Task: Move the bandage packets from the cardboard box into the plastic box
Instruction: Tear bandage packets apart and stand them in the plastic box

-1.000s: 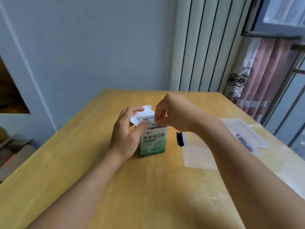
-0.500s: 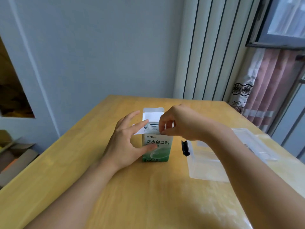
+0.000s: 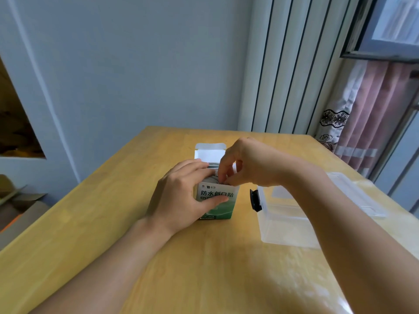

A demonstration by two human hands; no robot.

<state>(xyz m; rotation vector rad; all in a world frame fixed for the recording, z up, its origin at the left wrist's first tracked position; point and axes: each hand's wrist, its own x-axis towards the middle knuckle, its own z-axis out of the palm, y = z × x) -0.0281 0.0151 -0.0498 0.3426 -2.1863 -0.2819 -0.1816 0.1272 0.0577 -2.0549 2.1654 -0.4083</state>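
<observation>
While standing upright on wooden surface (image 3: 204, 257), cardboard box (image 3: 223, 201) gripped by left hand (image 3: 181, 196). Right hand (image 3: 247, 165) pinching bandage packets (image 3: 213, 175) at open top. Plastic box (image 3: 285, 220) just right of both, beneath right forearm.

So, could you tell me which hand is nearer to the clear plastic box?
Right. The right hand is at the top of the cardboard box, beside the plastic box; the left hand grips the cardboard box's far side.

bare table (image 3: 204, 268) lies between cardboard box (image 3: 223, 203) and plastic box (image 3: 283, 225); upright flap (image 3: 209, 152) blocks behind.
</observation>
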